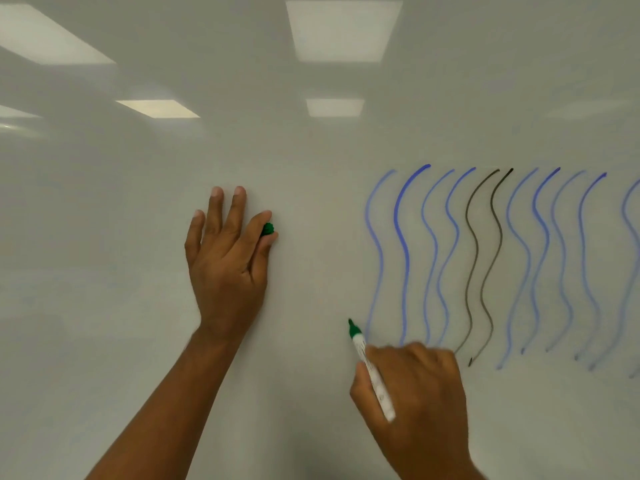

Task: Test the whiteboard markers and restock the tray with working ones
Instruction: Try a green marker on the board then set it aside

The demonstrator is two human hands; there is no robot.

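Note:
My right hand (415, 393) grips a white marker with a green tip (370, 365), uncapped, its tip pointing up and left at the whiteboard (311, 150) just left of the wavy lines. My left hand (225, 258) lies flat against the board with its fingers straight, and pinches the green cap (267, 229) between thumb and forefinger. No green line shows on the board.
Several wavy vertical test strokes, blue ones (403, 254) and two black ones (485, 261), fill the right half of the board. Ceiling lights (343, 29) reflect in the glossy upper surface. The tray is out of view.

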